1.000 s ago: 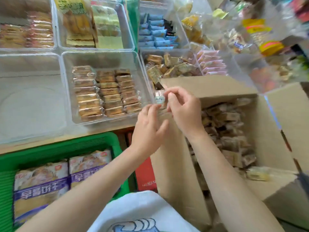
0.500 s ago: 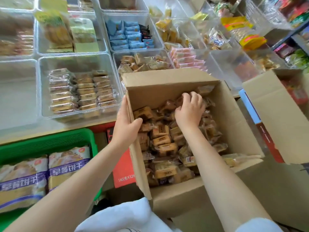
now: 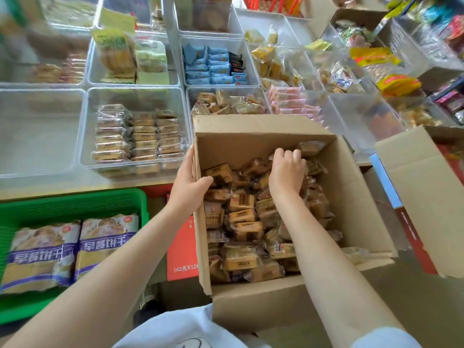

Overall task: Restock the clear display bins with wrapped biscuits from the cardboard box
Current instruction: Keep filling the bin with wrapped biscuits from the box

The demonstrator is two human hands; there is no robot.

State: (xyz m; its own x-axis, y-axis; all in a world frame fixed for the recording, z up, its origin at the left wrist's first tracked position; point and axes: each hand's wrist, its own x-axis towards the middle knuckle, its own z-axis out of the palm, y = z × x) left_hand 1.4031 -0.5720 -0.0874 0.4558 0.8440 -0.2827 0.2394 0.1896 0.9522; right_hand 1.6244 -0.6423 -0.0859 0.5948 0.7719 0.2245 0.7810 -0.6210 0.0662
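Note:
An open cardboard box [image 3: 351,197] holds a loose heap of brown wrapped biscuits [image 3: 243,219]. My left hand [image 3: 189,184] grips the box's left wall, thumb inside and fingers outside. My right hand [image 3: 286,172] reaches into the far part of the heap with its fingers curled down among the packets; what they hold is hidden. Left of the box, a clear display bin [image 3: 88,136] holds three neat rows of the same kind of biscuits [image 3: 138,135]. Behind the box a second clear bin [image 3: 193,96] holds loosely piled biscuits.
A green basket [image 3: 75,204] with two large biscuit bags sits at the lower left. A red carton [image 3: 182,252] stands against the box's left side. Another open cardboard box [image 3: 421,197] is at the right. More clear bins with blue, pink and yellow snacks fill the back.
A second ago both hands held a packet up near the bin behind the box. Now my left hand holds the box wall and my right hand is down in the heap.

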